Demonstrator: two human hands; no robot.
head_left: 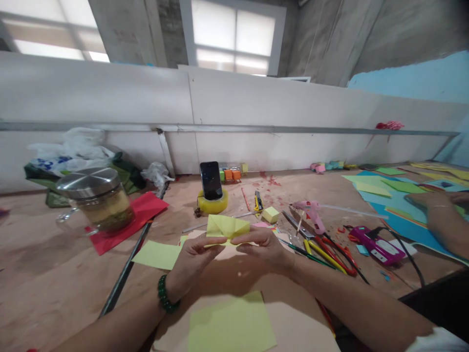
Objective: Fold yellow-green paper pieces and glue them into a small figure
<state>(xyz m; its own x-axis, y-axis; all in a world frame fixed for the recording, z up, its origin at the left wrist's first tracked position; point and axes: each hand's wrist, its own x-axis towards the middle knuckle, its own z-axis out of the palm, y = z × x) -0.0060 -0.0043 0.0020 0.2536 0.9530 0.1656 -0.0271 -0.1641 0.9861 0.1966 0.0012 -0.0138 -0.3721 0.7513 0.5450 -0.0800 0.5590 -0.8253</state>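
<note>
Pinched by the left hand (194, 260) and the right hand (266, 250), the creased light-yellow paper piece (226, 226) is held up toward the far end of the pale peach flat board (298, 318), presumably gripped at both sides to steady its folds.

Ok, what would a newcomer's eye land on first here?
Probably the creased yellow paper at the centre, held in the fingers of the left hand and right hand. Then the lidded glass mug on red paper at left, and the upright phone at a yellow tape roll beyond the hands. Rightward, a pink glue gun stands out.
</note>
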